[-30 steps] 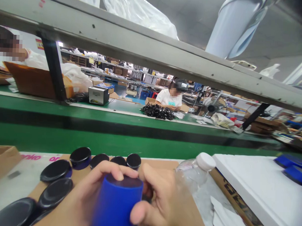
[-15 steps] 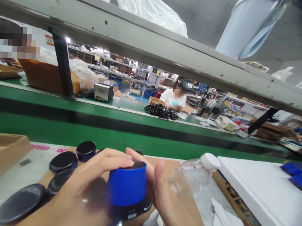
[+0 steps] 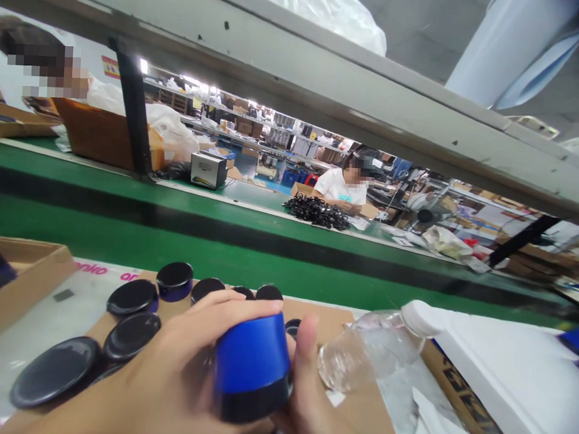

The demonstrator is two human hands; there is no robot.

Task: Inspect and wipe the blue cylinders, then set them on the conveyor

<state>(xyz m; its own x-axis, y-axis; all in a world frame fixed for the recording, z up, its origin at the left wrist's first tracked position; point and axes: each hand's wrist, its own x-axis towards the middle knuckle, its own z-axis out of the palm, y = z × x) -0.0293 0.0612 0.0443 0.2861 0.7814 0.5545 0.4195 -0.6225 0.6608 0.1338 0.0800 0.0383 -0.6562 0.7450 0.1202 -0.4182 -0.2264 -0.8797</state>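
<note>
Head view: both my hands, left [image 3: 167, 378] and right [image 3: 305, 397], clamp the blue cup [image 3: 252, 362]; black lids [image 3: 132, 296] lie beyond it, untouched.

1. Bottom centre: the left hand [image 3: 167, 378] and right hand [image 3: 305, 397] grip a blue cylinder [image 3: 252, 362] with a black base.
2. Lower left: black round lids [image 3: 132, 296] lie on cardboard.
3. Lower right: a clear plastic bottle [image 3: 375, 342] lies tilted.
4. Across the middle runs a green conveyor belt [image 3: 221, 252].

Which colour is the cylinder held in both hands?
Blue cylinder, dark base band; head view.
</note>
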